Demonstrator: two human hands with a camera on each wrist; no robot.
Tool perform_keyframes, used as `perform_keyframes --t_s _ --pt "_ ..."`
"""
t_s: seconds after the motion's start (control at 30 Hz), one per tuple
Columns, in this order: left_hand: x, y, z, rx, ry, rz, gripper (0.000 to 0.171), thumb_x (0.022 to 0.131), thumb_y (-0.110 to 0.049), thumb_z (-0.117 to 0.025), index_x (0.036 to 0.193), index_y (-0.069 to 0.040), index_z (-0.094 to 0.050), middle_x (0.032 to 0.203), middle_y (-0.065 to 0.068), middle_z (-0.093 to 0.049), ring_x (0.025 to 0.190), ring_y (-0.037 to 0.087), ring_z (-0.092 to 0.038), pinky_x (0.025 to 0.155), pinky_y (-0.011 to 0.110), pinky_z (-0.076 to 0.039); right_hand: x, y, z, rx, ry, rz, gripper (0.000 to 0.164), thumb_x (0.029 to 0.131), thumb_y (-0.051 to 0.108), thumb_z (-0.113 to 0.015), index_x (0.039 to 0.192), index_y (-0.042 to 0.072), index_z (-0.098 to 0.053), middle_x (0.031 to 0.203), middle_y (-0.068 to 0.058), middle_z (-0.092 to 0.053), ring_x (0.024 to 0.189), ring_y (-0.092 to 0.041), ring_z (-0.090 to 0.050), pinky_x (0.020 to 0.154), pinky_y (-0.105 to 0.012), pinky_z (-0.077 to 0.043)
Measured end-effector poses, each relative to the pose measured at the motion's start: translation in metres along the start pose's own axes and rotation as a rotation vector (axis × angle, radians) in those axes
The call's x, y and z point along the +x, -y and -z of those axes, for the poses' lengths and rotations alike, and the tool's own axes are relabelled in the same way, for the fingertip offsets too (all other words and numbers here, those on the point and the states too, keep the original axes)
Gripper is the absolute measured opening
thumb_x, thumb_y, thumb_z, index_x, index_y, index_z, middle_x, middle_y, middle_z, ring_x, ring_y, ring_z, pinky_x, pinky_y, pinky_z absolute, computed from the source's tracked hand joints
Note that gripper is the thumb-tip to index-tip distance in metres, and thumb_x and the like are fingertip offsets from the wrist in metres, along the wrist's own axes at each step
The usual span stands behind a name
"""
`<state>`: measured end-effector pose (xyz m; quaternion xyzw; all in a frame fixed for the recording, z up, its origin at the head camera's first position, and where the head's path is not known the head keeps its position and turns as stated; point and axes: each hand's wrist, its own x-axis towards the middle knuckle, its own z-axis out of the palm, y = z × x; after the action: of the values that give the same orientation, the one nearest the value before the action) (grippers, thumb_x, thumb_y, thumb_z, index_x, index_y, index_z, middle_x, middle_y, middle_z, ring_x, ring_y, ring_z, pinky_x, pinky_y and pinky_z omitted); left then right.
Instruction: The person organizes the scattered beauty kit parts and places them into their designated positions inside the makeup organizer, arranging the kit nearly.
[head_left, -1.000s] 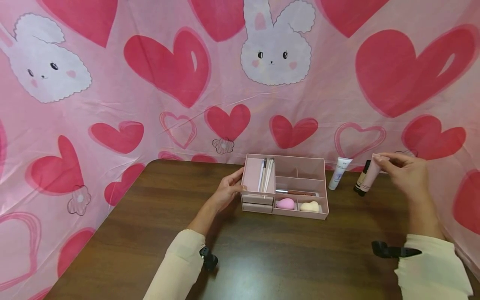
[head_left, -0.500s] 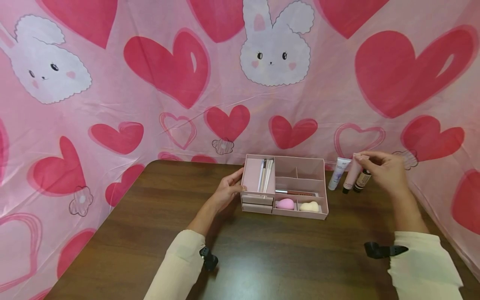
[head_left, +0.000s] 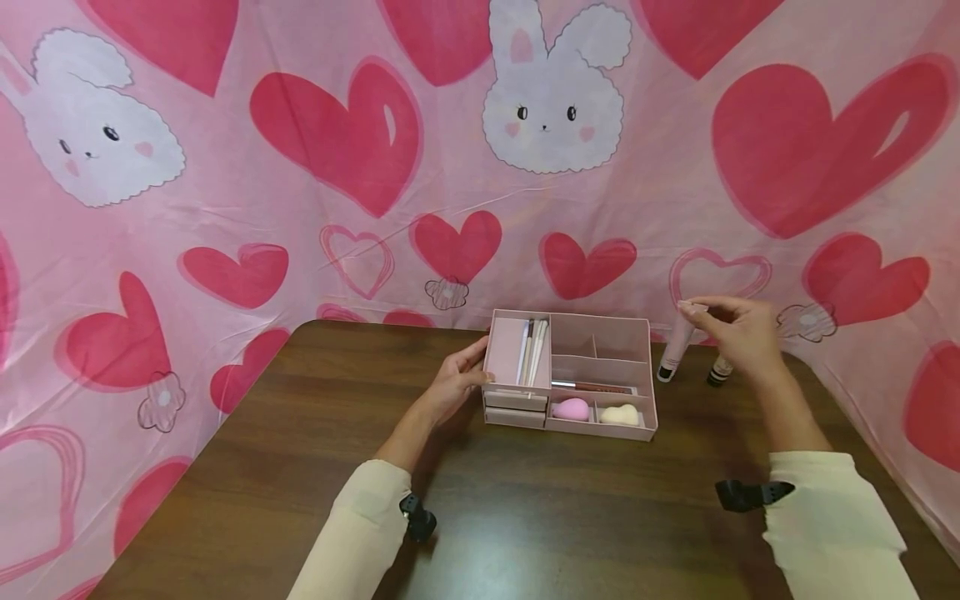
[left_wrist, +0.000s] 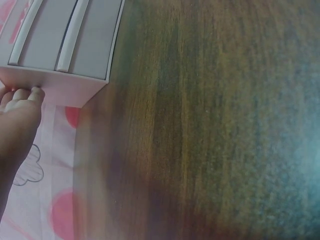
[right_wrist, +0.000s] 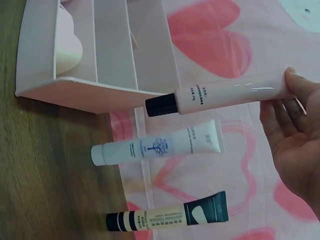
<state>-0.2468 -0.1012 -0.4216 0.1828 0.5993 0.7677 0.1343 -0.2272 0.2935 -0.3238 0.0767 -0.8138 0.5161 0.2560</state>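
Observation:
My left hand (head_left: 456,377) holds the left side of a pink makeup organizer (head_left: 600,430), thumb at its front corner; in the left wrist view the fingertips meet its side wall. Off the organizer's right end, my right hand (head_left: 741,335) pinches a pale pink cosmetic tube (right_wrist: 225,95) by its flat end, black cap pointing down. The right wrist view shows a white tube (right_wrist: 160,146) with a blue tree print standing beside it. Past that stands a beige foundation tube (right_wrist: 165,214) with black ends. In the head view, the pink tube hides the white one.
Makeup brushes (head_left: 532,350) lie in the organizer's left top tray, above two drawers (head_left: 514,408). A pink sponge (head_left: 572,408), a cream sponge (head_left: 620,414) and a slim brown-and-silver item (head_left: 600,387) occupy other compartments. A heart-and-rabbit cloth (head_left: 457,175) hangs behind the wooden table (head_left: 337,417).
My right hand has carried the pink tube leftward, from in front of the foundation tube, past it, to in front of the white tube. My left hand has stayed on the organizer.

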Motion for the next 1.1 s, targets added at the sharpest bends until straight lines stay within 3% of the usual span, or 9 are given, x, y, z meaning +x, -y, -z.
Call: perform_keyframes --t_s 0.17,0.4,0.5,0.63,0.8,1.1 --pt "-0.001 0.001 -0.001 -0.008 -0.005 -0.005 0.078 0.087 0.014 -0.044 0.159 0.009 -0.015 0.170 0.025 -0.013 0.154 0.039 -0.019 0.095 0.010 -0.047 0.004 0.001 -0.011 0.029 0.015 0.022 0.015 0.087 0.001 -0.074 0.092 0.013 -0.082 0.075 0.035 -0.069 0.063 0.014 -0.055 0.053 -0.009 -0.044" --pt "-0.001 0.001 0.000 -0.003 0.001 -0.010 0.077 0.088 0.015 -0.044 0.159 0.009 -0.015 0.169 0.025 -0.014 0.155 0.038 -0.018 0.096 0.011 -0.047 0.010 0.007 -0.027 0.026 0.052 0.010 0.009 0.090 0.011 -0.075 0.096 0.013 -0.082 0.078 0.037 -0.068 0.076 0.014 -0.059 0.068 -0.006 -0.047" --pt "-0.001 0.000 0.001 0.002 0.005 -0.011 0.077 0.088 0.014 -0.045 0.159 0.008 -0.015 0.169 0.025 -0.014 0.154 0.038 -0.018 0.097 0.011 -0.047 0.014 0.006 -0.033 0.005 0.064 0.007 0.013 0.090 0.015 -0.076 0.099 0.006 -0.080 0.077 0.038 -0.067 0.077 0.014 -0.060 0.070 -0.005 -0.048" --pt "0.000 0.000 0.001 0.011 0.011 -0.012 0.077 0.088 0.014 -0.045 0.159 0.008 -0.016 0.169 0.025 -0.015 0.155 0.038 -0.018 0.098 0.011 -0.046 0.019 0.003 -0.043 -0.028 0.060 -0.001 0.025 0.090 0.016 -0.077 0.104 -0.004 -0.077 0.073 0.041 -0.064 0.072 0.015 -0.059 0.067 -0.005 -0.047" --pt "0.000 0.000 0.001 0.019 0.009 -0.009 0.076 0.088 0.014 -0.045 0.159 0.008 -0.016 0.169 0.025 -0.014 0.156 0.038 -0.016 0.099 0.011 -0.045 0.022 0.005 -0.058 0.022 0.082 -0.003 0.033 0.091 0.012 -0.075 0.109 -0.015 -0.071 0.073 0.040 -0.065 0.070 0.016 -0.060 0.066 -0.005 -0.050" --pt "0.000 -0.001 0.000 0.027 0.012 -0.008 0.076 0.089 0.013 -0.046 0.159 0.007 -0.016 0.169 0.024 -0.015 0.155 0.038 -0.019 0.100 0.012 -0.045 0.025 0.018 -0.082 0.091 0.090 0.029 0.027 0.090 0.002 -0.072 0.107 -0.018 -0.070 0.070 0.039 -0.062 0.064 0.015 -0.055 0.058 -0.006 -0.045"
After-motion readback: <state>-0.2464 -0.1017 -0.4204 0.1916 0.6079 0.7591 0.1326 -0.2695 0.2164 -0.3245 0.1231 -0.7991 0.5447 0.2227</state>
